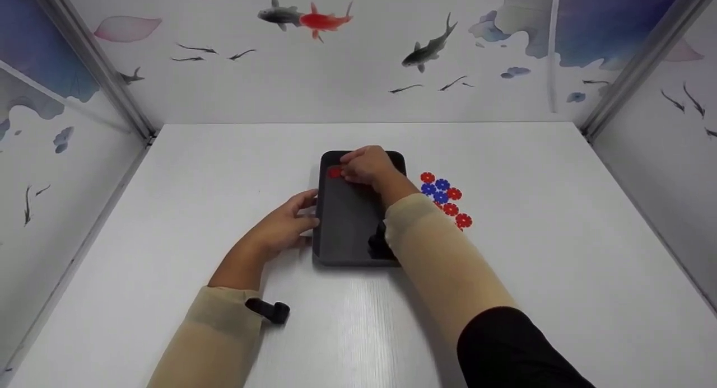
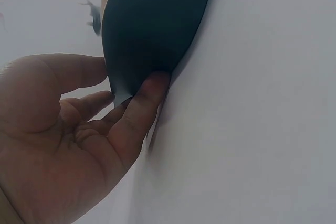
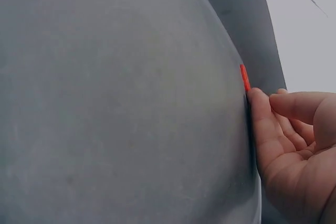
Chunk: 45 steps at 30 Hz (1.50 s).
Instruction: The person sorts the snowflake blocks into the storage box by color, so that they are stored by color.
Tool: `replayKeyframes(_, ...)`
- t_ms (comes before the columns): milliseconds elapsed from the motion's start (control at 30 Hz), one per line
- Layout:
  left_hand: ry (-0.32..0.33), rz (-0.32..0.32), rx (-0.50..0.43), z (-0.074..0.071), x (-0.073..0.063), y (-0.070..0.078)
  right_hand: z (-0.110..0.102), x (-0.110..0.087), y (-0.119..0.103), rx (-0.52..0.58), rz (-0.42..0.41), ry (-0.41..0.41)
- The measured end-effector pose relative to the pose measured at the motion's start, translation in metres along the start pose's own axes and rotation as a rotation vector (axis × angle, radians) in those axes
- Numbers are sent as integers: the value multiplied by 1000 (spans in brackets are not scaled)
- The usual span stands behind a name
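A dark grey rectangular tray [image 1: 350, 220] lies on the white table. In its far left corner is a red snowflake disc [image 1: 335, 171], lying flat. My right hand [image 1: 367, 167] reaches over the tray, its fingertips touching the disc's right edge. In the right wrist view the red disc [image 3: 245, 78] shows edge-on at the index fingertip, with the thumb apart from it. My left hand [image 1: 283, 225] rests against the tray's left side. The left wrist view shows thumb and fingers of the left hand [image 2: 79, 129] touching the tray's edge [image 2: 152, 24].
Several red and blue snowflake discs [image 1: 442, 184] lie in a group right of the tray, partly hidden by the right forearm. Printed white panels [image 1: 358, 85] stand behind the table and at both sides. Each wrist carries a small black camera [image 1: 269, 309].
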<state>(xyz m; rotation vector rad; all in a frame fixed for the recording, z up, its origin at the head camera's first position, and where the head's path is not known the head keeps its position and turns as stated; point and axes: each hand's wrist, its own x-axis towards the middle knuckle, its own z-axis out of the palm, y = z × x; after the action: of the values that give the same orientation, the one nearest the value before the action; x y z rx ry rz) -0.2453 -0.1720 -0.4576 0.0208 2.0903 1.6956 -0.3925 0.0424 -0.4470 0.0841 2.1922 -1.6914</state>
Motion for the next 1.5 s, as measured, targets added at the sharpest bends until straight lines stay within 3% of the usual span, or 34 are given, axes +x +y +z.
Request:
replayKeyframes(267, 8, -9, 38, 0, 1, 0, 0, -2, -3, 34, -10, -7)
replayKeyframes(467, 4, 0, -3, 0, 1, -1, -9, -7, -18, 202, -48, -64)
replayKeyframes(633, 9, -3, -21, 2, 1, -1, -34, -25, -42, 304, -109, -88)
replayKeyframes(800, 12, -4, -15, 3, 2, -1, -62, -57, -53, 358, -188, -64)
replayKeyframes(1167, 15, -9, -46, 1, 4, -1, -126, -120, -17, 383, -308, -20)
replayKeyframes(1333, 25, -16, -52, 1, 4, -1, -153, -132, 4, 345, -319, 27)
replayKeyframes(1500, 21, -18, -61, 1, 2, -1, -177, -135, 23, 258, -267, 70)
